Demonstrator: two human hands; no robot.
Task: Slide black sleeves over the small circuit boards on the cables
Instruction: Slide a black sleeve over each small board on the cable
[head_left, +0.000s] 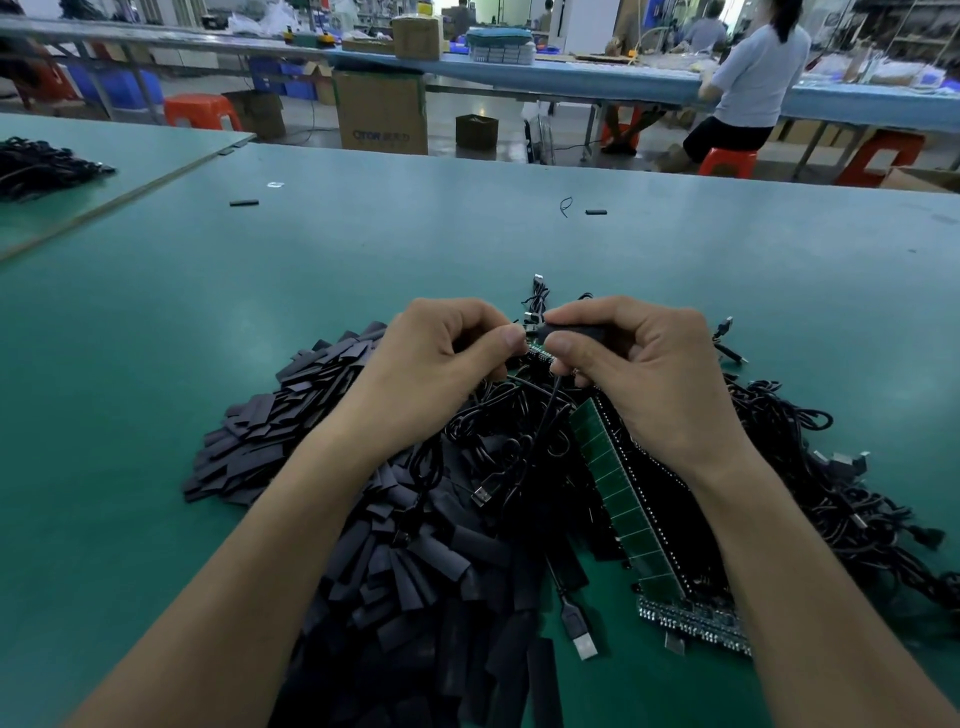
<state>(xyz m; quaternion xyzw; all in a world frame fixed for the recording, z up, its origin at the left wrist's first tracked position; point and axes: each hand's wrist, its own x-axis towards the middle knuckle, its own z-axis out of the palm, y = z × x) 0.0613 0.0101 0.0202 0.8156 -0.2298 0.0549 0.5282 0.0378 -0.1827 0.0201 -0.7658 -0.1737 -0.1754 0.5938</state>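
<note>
My left hand (441, 358) and my right hand (639, 374) meet above a pile on the green table (260, 291). My right hand pinches a black sleeve (576, 328) between thumb and fingers. My left hand pinches the end of a small green circuit board (537, 353) at the sleeve's mouth; part of the board shows between the thumbs. A thin black cable (545, 410) hangs down from under the hands. A heap of loose black sleeves (405, 561) lies below and to the left.
A strip of joined green circuit boards (623, 493) runs diagonally under my right wrist. Tangled black USB cables (831, 499) lie to the right, a USB plug (582, 634) in front. Two stray sleeves (244, 202) (596, 212) lie farther back. A person sits at another bench (748, 78).
</note>
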